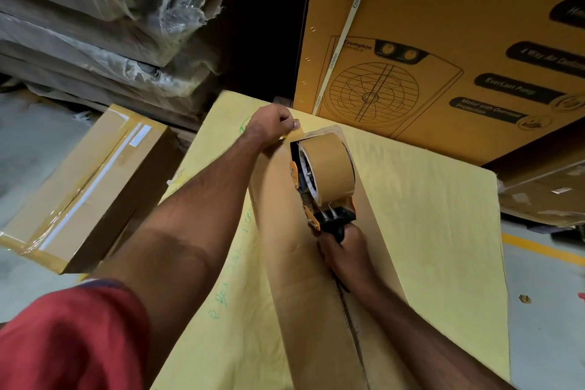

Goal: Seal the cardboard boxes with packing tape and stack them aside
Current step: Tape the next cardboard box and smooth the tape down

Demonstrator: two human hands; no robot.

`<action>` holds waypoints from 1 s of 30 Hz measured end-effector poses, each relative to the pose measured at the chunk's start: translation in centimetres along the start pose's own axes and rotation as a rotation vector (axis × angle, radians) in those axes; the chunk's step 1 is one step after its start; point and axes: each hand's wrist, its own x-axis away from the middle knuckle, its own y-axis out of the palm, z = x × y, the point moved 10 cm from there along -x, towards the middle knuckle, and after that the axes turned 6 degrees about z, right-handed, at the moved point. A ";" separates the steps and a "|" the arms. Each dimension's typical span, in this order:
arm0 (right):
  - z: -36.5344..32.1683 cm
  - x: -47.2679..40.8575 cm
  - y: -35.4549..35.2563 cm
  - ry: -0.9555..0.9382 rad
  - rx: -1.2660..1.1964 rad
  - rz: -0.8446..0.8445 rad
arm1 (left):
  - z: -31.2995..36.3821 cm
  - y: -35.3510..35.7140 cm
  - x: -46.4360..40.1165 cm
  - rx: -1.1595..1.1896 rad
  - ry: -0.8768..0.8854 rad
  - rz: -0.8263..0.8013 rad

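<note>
Cardboard box (319,263), long and narrow, lies lengthwise under both hands on a desk covered with a pale yellow sheet (443,215) that bears green handwriting. The right hand (343,255) wraps its curled fingers around the black handle of a tape dispenser (326,196), which stands on the box top just beyond that hand; the dispenser carries a fat roll of brown packing tape (329,165) and has orange side parts. Ahead of the roll, the left hand (272,127) pinches the free end of the tape between thumb and fingers at the far end of the box, knuckles up. The centre seam of the box flaps shows open nearer the person, behind the right hand. A red sleeve (63,339) covers the left upper arm. Left of the left hand, off the desk, a sealed cardboard box (82,187) sits at an angle, with a white label. Beyond the hands stands a large printed Crompton carton (443,41), and far left of it are plastic-wrapped stacks (101,25).
</note>
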 end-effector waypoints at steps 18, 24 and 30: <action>-0.4 0.4 -0.2 0.023 -0.006 0.038 | 1.0 -0.2 5.0 -0.386 0.142 0.177; -0.7 1.2 0.1 0.014 0.095 0.013 | -0.6 1.1 7.1 -0.616 -0.022 0.150; 2.6 4.9 -1.5 0.066 0.069 0.004 | -0.8 1.1 7.7 -0.695 -0.169 0.127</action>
